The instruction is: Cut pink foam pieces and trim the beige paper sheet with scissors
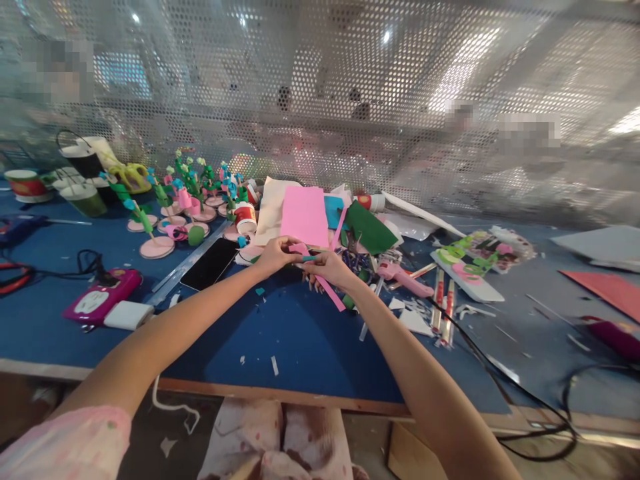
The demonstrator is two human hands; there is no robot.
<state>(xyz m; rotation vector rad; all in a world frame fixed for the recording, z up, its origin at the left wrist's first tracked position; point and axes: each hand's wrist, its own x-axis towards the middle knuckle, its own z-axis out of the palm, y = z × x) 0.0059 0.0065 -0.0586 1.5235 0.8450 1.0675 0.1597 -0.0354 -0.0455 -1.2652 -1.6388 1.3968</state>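
Pink strip point(332, 296) juts from right hand point(325, 267); red cup label point(245, 215) is illegible.

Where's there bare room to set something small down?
Between the left hand, right hand and front edge of the blue tabletop, barring white scraps; also between that edge and the magenta extension socket. Crowded: behind the hands around the pink sheet, back left among paper flowers, right around the pink glue gun.

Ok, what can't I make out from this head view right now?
All in the head view:
Whether the pink strip joins the pink piece: hidden by the right hand.
Rest of the far-right purple object: cut off by the edge.
People behind the perforated screen: blurred, broken up by it.
Print on the red cups: too small.
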